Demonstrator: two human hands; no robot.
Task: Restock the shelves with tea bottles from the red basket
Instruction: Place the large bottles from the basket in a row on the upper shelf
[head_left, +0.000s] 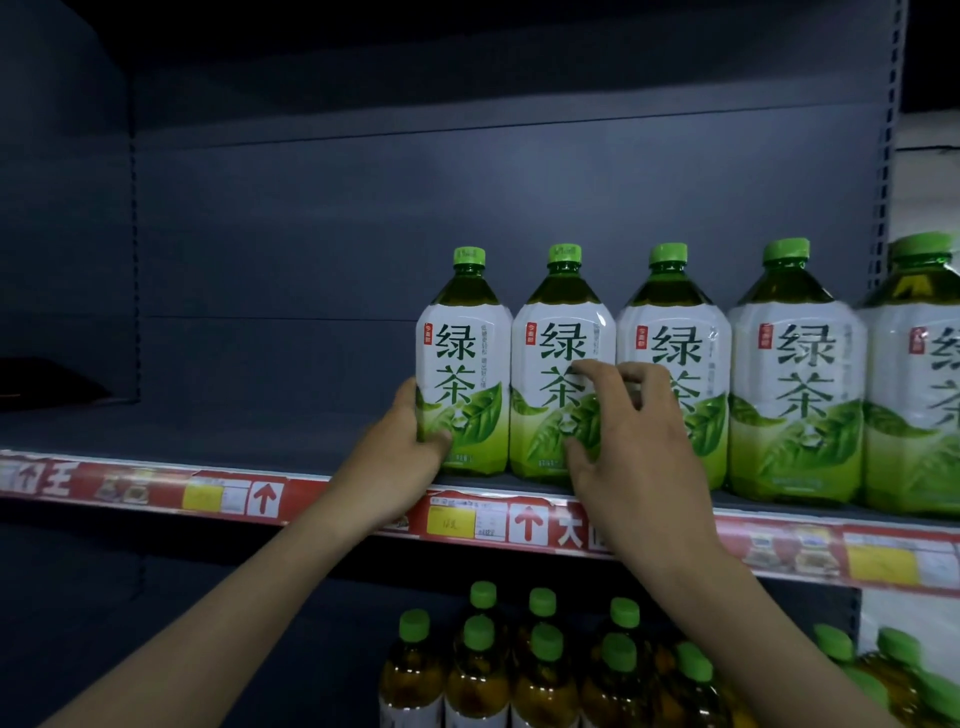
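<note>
Green-capped plastic, full nearly to the neck: the leftmost tea bottle (462, 364) is a big one and I judge it heavy for its size. Its walls are stiff enough to take a firm squeeze, but the glossy sleeve label is likely slick. The best hold is low on the broad body, where the left hand (410, 441) has it now, thumb across the front near the leaf print and fingers gone round the far side, clamped on. The bottle stands upright at the left end of a row of five on the upper shelf (156, 431), close beside the second bottle (556, 332), so the grip sits at its outer lower flank, with the cap well above. The right hand (639, 452) is in front of the second bottle, fingers bent and spread, thumb low near its label. I cannot tell whether it presses the bottle or only hovers. More bottles (478, 670) crowd the shelf below. The red basket is out of view.
</note>
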